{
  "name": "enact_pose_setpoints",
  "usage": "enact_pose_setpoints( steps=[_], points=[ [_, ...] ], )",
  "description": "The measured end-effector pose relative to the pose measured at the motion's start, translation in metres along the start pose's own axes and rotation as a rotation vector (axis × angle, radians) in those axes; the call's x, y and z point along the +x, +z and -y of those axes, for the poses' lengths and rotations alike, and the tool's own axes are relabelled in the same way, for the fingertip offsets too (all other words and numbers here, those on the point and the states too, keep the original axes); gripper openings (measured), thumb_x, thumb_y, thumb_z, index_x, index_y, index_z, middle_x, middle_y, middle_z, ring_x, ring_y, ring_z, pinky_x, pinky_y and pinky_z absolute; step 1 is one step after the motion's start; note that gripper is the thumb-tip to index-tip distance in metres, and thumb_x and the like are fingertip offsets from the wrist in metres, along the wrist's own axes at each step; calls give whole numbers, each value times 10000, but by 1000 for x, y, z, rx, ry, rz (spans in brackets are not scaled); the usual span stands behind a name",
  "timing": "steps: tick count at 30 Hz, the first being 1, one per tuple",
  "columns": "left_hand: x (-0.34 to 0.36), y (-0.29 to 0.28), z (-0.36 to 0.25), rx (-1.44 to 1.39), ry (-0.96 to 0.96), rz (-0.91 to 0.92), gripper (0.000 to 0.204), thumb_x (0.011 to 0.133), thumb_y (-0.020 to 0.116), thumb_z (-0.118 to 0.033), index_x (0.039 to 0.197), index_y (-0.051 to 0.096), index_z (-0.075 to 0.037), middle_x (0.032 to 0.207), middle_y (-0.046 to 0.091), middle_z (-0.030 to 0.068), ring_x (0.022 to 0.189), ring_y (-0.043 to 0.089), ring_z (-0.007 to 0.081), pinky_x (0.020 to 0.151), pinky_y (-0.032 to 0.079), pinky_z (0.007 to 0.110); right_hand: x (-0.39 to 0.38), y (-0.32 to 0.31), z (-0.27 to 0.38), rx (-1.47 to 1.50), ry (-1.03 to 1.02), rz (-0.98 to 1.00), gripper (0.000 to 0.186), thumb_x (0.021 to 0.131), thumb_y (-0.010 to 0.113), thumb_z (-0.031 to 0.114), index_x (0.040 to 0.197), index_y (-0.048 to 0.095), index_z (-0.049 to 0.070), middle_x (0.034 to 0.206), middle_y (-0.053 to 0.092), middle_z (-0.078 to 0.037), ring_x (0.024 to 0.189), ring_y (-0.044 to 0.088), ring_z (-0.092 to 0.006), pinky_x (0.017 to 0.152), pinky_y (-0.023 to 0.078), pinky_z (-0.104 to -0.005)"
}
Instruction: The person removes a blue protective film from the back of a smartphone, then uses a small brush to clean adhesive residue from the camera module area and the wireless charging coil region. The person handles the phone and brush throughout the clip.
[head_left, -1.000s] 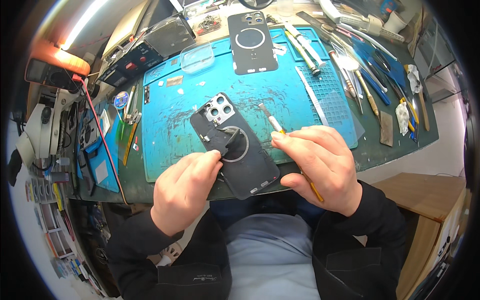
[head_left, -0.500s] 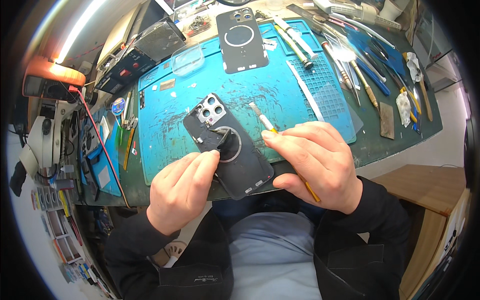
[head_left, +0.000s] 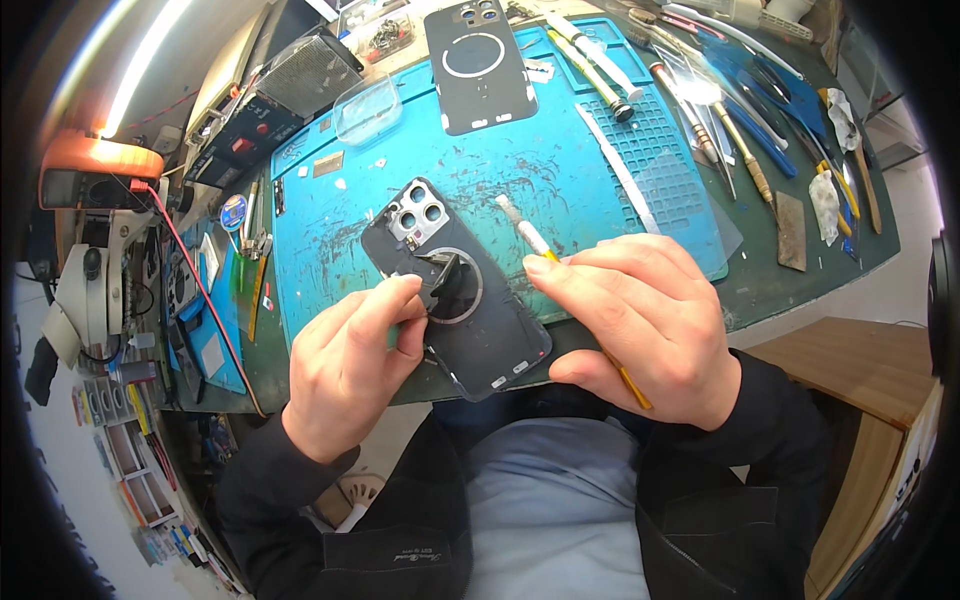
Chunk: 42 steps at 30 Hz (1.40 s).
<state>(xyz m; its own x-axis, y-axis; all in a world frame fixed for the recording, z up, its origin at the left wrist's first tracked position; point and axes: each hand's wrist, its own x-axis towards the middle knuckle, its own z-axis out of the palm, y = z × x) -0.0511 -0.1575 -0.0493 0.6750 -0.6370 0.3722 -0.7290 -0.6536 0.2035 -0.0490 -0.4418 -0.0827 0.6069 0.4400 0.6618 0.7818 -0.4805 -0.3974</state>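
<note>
A black phone back cover [head_left: 490,345], its camera rings toward the far left, lies at a slant on the near edge of the blue work mat [head_left: 330,240]. A dark strip of film [head_left: 447,278] stands up from it, partly peeled, inside the pale charging ring. My left hand [head_left: 350,365] hovers at the cover's left edge. Its index finger and thumb are bent and apart, close to the lifted film, holding nothing I can see. Over the cover's right side, my right hand [head_left: 645,330] grips a slim yellow-handled tool [head_left: 535,238] with a white collar and pale tip pointing away.
Another black phone back cover [head_left: 480,70] lies at the mat's far side, beside a clear plastic box [head_left: 368,112]. Pens, brushes and tweezers crowd the right, with a scraper blade [head_left: 791,230]. An orange meter [head_left: 100,170] with a red lead [head_left: 190,265] stands left.
My left hand has let go of the dark film and drawn slightly left, its fingers parting. The film stays raised. My right hand keeps its hold on the tool. The view has shifted a little.
</note>
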Motion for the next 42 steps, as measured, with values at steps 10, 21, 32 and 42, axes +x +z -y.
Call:
enact_pose_setpoints(
  steps=[10, 21, 32, 42],
  points=[
    [-3, 0, 5, -103, -63, 32, 627, 810, 779, 166, 1357, 501, 35, 931, 723, 125, 850, 752, 234, 817, 599, 351, -1, 2, -1, -14, -3, 13, 595, 1003, 637, 514, 1212, 722, -37, 1060, 769, -127, 952, 729, -303, 834, 563, -417],
    [-6, 0, 9, -127, -48, 23, 601, 811, 780, 166, 1340, 528, 33, 947, 735, 127, 883, 770, 236, 834, 602, 350, 0, 1, -1, 0, 3, 18, 520, 974, 696, 424, 1226, 715, -30, 1039, 761, -114, 937, 725, -285, 811, 557, -402],
    [-11, 4, 11, -184, -70, -60, 617, 856, 777, 120, 1405, 505, 49, 982, 767, 167, 884, 778, 253, 811, 612, 334, 6, 0, 9, 156, -51, 97, 318, 815, 838, 175, 1080, 756, 20, 942, 757, -65, 832, 744, -227, 729, 586, -347],
    [1, 17, 3, -235, -221, -175, 627, 805, 823, 55, 1386, 599, -24, 849, 722, 35, 691, 683, 171, 638, 557, 284, 9, 3, 12, 143, -13, 121, 301, 742, 812, 69, 1038, 772, 38, 901, 760, -52, 806, 748, -215, 692, 586, -331]
  ],
)
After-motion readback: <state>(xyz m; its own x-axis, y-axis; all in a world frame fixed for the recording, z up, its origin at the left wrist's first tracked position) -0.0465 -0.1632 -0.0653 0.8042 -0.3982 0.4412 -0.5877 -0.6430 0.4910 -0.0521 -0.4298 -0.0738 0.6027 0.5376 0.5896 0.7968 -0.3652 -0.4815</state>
